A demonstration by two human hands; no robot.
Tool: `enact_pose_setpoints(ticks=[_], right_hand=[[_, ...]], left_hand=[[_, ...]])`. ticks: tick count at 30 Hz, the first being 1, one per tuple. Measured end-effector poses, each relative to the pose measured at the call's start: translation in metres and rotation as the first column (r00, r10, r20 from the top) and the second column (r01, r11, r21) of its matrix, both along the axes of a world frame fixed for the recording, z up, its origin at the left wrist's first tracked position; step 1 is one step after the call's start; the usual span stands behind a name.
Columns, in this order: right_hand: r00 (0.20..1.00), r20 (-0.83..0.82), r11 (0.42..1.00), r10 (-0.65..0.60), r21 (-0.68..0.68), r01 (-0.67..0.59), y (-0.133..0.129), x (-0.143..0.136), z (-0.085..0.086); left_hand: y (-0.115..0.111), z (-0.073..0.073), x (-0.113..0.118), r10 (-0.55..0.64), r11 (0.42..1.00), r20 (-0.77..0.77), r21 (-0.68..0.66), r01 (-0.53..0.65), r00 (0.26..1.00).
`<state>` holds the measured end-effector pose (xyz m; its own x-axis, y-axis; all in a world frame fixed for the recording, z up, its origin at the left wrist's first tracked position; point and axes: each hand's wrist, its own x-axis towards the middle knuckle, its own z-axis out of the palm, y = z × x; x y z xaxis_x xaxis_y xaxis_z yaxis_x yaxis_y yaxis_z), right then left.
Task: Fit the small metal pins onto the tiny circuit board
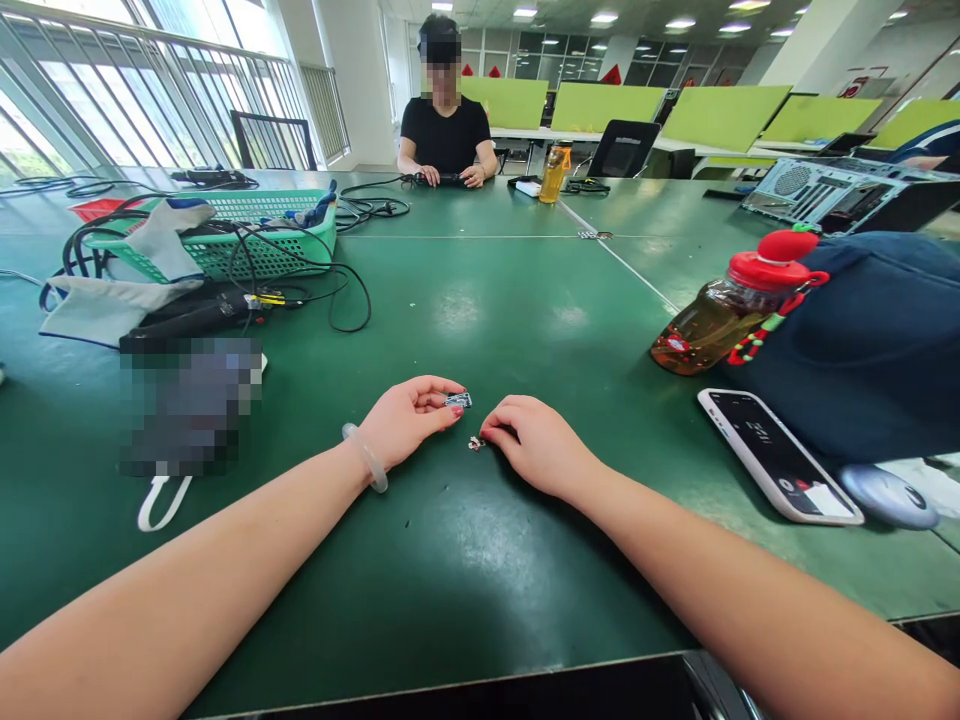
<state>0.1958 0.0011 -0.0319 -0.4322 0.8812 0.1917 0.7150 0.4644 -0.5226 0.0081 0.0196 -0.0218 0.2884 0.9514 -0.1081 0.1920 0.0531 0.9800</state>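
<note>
Between the thumb and fingers of my left hand is a small dark flat piece with white markings, perhaps a little circuit board; its exact kind is too small to tell. A pale bracelet circles that wrist. Just to the right, my right hand has its thumb and forefinger pinched on a tiny shiny part with reddish and silvery bits, low over the green table. The two hands are close together but apart.
A green basket with cables and gloves stands at the left, near a pixelated item with a white loop. On the right are a red-capped bottle, a phone, a mouse and a dark bag. Across the table sits a person.
</note>
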Motion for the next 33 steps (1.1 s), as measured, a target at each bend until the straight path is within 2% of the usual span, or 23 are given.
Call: enact_pose_setpoints(ticks=[8,20,24,27,33], right_hand=[[1.0,0.024,1.0,0.004,0.002,-0.004,-0.002,-0.007,-0.001],[1.0,-0.024,1.0,-0.001,-0.014,0.0,-0.002,-0.002,0.004],[0.993,-0.117,0.999,-0.012,0.041,0.017,-0.004,0.0,0.009],[0.987,-0.161,0.994,0.031,0.109,-0.013,-0.005,0.0,0.011],[0.992,-0.056,0.968,0.11,0.232,-0.094,-0.006,-0.002,0.011]], left_hand=[[0.0,-0.001,0.001,-0.015,1.0,0.008,-0.012,0.015,1.0],[0.0,-0.002,0.0,-0.045,0.999,-0.042,0.009,0.046,0.998],[-0.003,-0.001,0.002,-0.074,0.996,-0.1,0.031,0.078,0.992],[-0.008,0.0,0.004,-0.134,0.989,-0.133,0.041,0.141,0.982],[-0.014,0.004,0.006,-0.198,0.973,-0.205,0.073,0.217,0.958]])
